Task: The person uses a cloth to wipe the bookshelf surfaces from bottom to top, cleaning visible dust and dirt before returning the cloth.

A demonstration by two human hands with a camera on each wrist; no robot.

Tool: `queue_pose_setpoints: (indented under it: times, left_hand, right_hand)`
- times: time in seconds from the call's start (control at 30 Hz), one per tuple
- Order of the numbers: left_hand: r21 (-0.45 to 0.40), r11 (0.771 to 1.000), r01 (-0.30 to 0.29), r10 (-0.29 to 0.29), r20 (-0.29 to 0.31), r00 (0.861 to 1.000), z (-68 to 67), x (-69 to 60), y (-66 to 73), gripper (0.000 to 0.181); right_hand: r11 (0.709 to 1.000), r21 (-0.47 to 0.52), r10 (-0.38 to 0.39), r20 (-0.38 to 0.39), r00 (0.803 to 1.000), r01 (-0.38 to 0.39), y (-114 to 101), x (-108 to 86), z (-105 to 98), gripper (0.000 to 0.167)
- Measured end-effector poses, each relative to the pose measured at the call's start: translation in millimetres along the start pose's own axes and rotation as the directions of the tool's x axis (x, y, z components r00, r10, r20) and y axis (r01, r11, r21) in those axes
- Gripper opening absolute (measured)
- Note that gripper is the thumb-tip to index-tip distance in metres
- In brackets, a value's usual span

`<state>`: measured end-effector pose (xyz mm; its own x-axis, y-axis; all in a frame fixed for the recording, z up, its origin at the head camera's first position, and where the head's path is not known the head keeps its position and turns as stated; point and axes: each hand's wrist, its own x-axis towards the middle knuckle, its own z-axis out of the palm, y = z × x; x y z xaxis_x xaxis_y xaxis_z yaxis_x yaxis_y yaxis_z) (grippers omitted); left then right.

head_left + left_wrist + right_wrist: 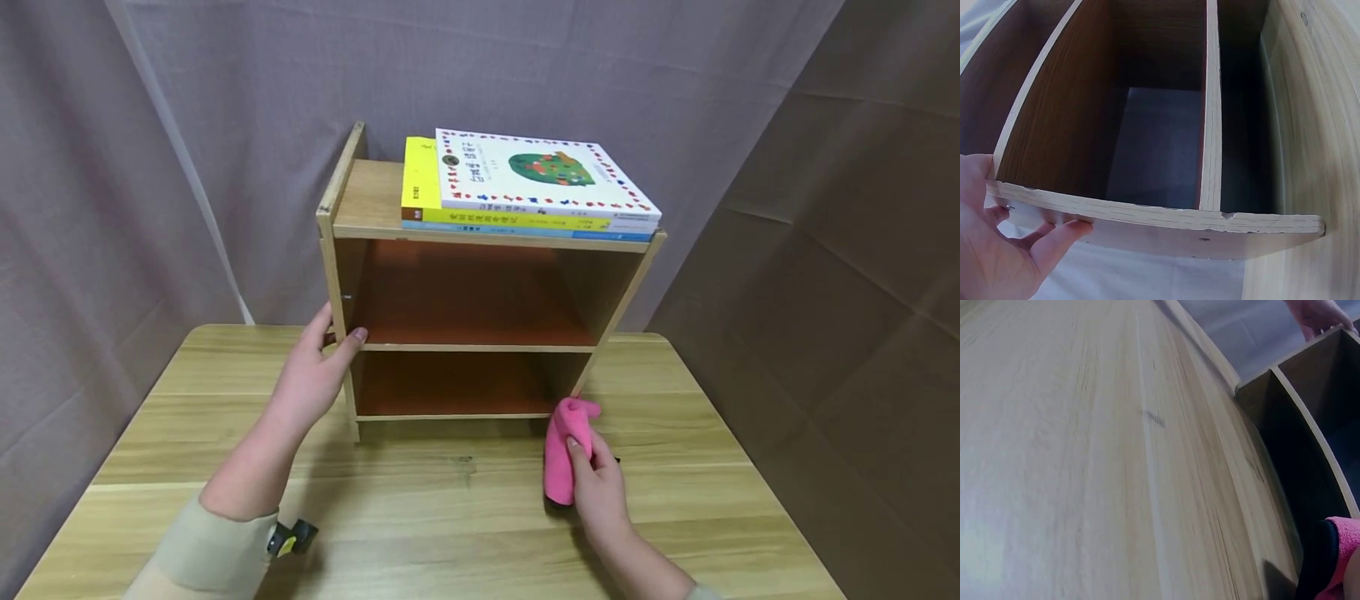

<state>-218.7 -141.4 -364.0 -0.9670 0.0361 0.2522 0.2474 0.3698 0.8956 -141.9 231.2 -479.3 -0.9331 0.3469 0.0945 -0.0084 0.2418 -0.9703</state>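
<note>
A small wooden shelf (480, 348) stands on the table, its open front toward me. My left hand (318, 371) grips the front edge of its left side panel, thumb at the middle board and fingers on the outer face. In the left wrist view, that hand (1007, 234) curls round the panel edge. My right hand (600, 483) pinches a pink cloth (564, 450) against the lower right corner of the shelf. Only a bit of the cloth (1346, 547) shows in the right wrist view.
Several books (547, 175) lie stacked flat on the shelf's top board, a white one uppermost above a yellow one. The wooden table (450, 517) spreads in front and to both sides. Grey curtains (255, 125) hang behind and beside it.
</note>
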Motion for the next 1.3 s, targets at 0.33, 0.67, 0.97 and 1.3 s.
queue_pose_setpoints:
  times: [0.33,0.67,0.97,1.3]
  left_hand:
    - [0.003,1.0,0.006,-0.006,0.002,1.0,0.9,-1.1,1.9,0.06]
    - [0.009,1.0,0.007,-0.007,-0.011,1.0,0.8,-1.9,1.5,0.06]
    - [0.004,1.0,0.001,-0.001,-0.013,1.0,0.5,-0.9,0.9,0.06]
    - [-0.016,1.0,0.012,-0.012,0.001,1.0,0.4,-0.6,1.1,0.062]
  right_hand:
    - [0.981,-0.06,-0.185,0.009,0.983,0.185,3,-6.7,12,0.041]
    - [0.919,-0.115,-0.37,0.078,0.926,0.377,8,-12.0,19,0.046]
    - [0.789,-0.21,-0.545,0.198,0.815,0.578,10,-12.1,29,0.05]
    - [0.523,-0.439,-0.646,0.355,0.676,0.73,10,-2.5,34,0.055]
